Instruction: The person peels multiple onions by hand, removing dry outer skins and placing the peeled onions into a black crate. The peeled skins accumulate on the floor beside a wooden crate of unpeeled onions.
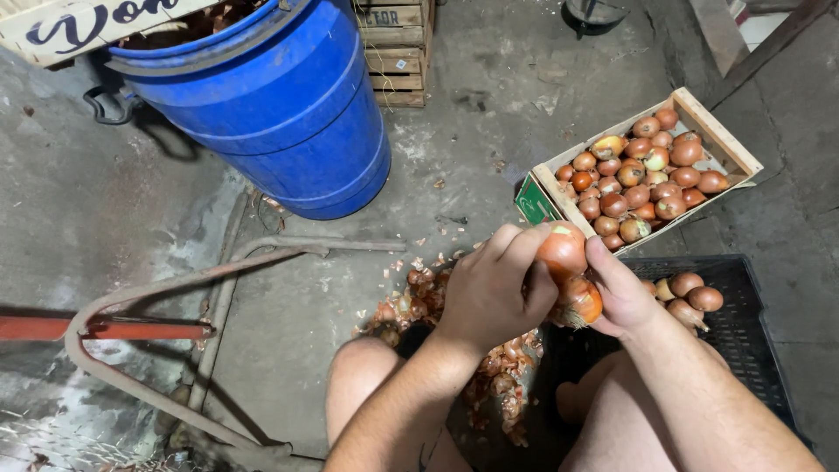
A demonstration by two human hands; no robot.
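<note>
Farm storeroom, concrete floor [489, 105], onion crate [642, 170], blue barrel [280, 105]

- The onion [566, 262] sits between the fingers of the left hand [489, 293] and the right hand [622, 297].
- Below the fingers, a heap of peelings [498, 376] lies on the floor between the knees.
- Beyond the fingertips, up and to the right, a wooden box [730, 144] holds onions.
- Just right of the right-hand fingers, a plastic crate [743, 306] holds a few onions.
- Far left of the fingers and beyond them stands a barrel [280, 105].
</note>
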